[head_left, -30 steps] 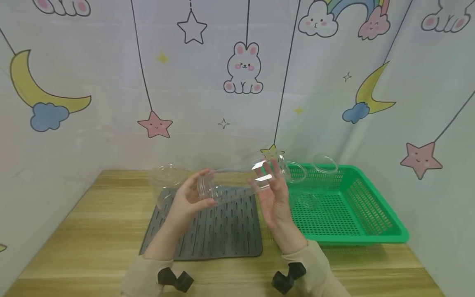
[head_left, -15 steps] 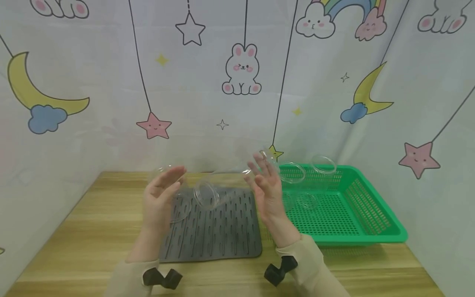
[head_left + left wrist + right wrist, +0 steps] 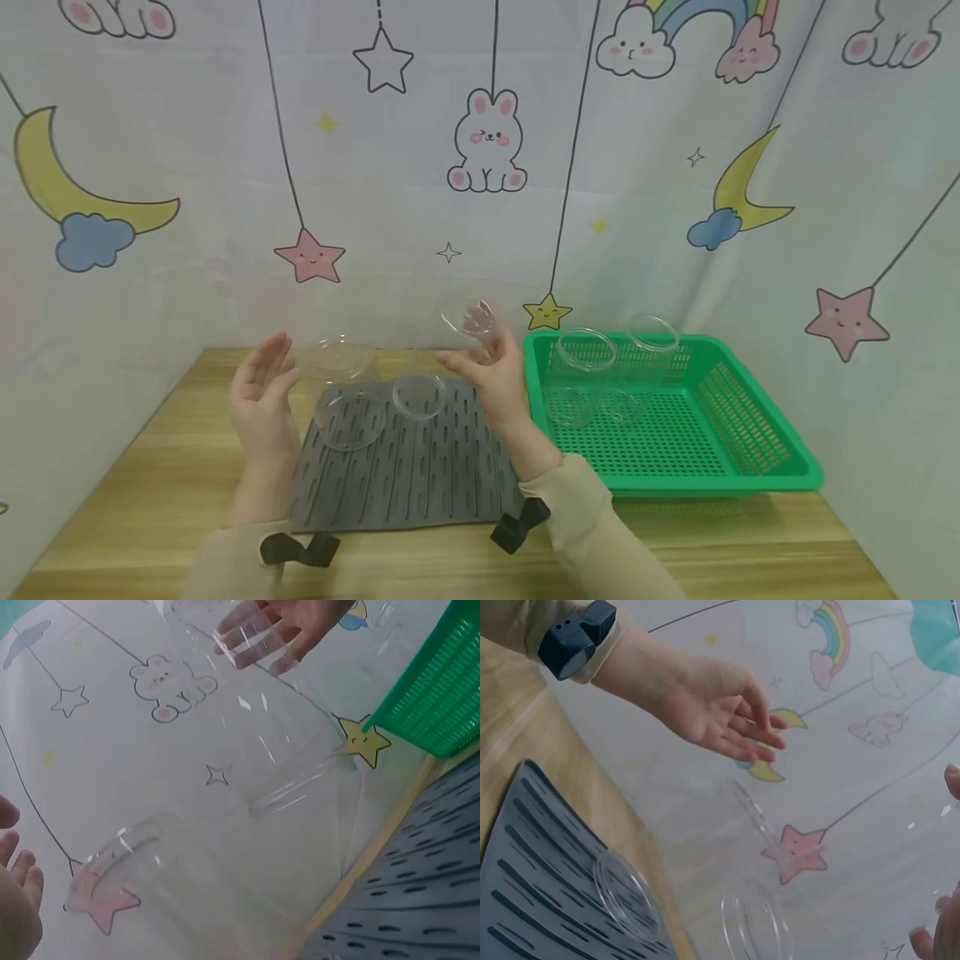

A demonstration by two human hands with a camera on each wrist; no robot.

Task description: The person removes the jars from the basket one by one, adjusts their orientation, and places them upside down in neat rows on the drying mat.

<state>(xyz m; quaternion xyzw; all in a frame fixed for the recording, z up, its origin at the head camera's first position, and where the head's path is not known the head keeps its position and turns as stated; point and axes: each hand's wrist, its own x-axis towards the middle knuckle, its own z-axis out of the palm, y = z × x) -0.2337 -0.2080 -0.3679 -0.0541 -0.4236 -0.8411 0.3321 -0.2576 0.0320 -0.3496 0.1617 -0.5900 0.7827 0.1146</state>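
Right hand [image 3: 495, 375] is curled about the upper end of a clear cup [image 3: 427, 377], thumb on the near side and fingertips seen through the plastic in the left wrist view; left hand [image 3: 262, 400] is raised with its fingers loose and the palm turned inward, holding nothing. The cup leans, its gripped end up toward the basket side and its ring-shaped end low over the grey mat [image 3: 450, 483]; whether that ring touches the mat I cannot tell. Between the hands a second cup [image 3: 343, 387] stands on the mat, wide ring down, just beside the left fingers and in the way of a straight line from one hand to the other. Being see-through, the two cups blur into what lies behind, so their edges are hard to follow. Past the right forearm, which crosses the mat's edge, sits a green basket [image 3: 675, 483], its near side wall close by the right wrist. Two more cups stand inside, rims up: a front one [image 3: 583, 379] near that wall and a back one [image 3: 651, 358] farther along. Mat and basket rest on a wooden table [image 3: 165, 450], before a white curtain [image 3: 390, 167] printed with stars, moons and a rabbit.
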